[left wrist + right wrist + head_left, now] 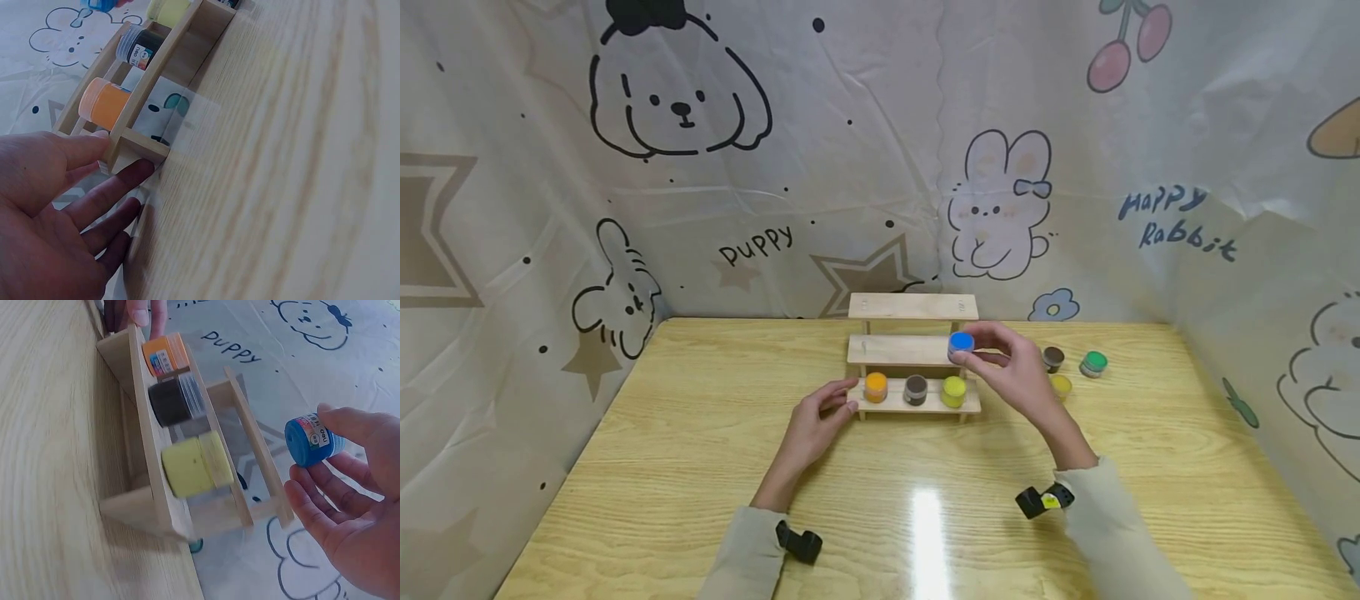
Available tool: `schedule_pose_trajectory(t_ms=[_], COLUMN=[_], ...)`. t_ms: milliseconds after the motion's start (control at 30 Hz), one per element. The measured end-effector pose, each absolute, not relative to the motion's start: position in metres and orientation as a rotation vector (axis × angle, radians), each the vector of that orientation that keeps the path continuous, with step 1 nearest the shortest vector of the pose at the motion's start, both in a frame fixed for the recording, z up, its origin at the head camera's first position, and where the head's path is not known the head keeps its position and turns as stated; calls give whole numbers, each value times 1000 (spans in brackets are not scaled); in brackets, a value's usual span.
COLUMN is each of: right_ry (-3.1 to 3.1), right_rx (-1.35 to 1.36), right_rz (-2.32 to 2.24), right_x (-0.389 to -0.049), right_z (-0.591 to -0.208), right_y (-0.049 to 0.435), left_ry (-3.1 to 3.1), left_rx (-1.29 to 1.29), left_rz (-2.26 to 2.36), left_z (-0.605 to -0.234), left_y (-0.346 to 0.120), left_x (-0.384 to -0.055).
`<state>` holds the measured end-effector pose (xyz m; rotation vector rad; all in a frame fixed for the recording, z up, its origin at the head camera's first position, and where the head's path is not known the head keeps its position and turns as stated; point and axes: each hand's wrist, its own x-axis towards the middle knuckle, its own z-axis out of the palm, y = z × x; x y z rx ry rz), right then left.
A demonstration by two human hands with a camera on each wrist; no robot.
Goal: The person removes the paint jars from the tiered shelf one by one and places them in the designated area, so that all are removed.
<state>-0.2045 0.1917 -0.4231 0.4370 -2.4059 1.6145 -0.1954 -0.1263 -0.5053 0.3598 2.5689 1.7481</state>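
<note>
Between the thumb and fingers of my right hand (1011,367) is a small blue paint jar (310,439), held up in front of the middle tier of a three-tier wooden rack (912,306). My left hand (820,421) grips the left end of the rack's lowest tier, its thumb and index finger on either side of the corner and the other fingers spread loosely. On that tier stand an orange jar (876,387), a black jar (915,390) and a yellow jar (954,392). In the head view the blue jar overlaps the middle tier's right end.
Right of the rack, on the wooden table (700,467), stand a dark jar (1053,359), a green jar (1093,363) and a yellow-topped jar (1062,386), partly behind my right hand. A printed cloth (880,167) hangs behind the table and along its sides.
</note>
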Motion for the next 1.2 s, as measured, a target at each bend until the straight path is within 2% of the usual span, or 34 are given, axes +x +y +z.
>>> schedule_pose_trajectory(t_ms=[800,1200], right_ry=[-2381,-2372], right_rx=[264,101], right_rz=[1444,1439], right_x=[-169,-165], right_z=[-425,-436], right_y=[262,301], left_ry=[2571,2568], left_rx=[378,353], left_rz=[1756,1750], left_z=[-505,-505], left_y=[-128,-127], left_x=[-195,-196])
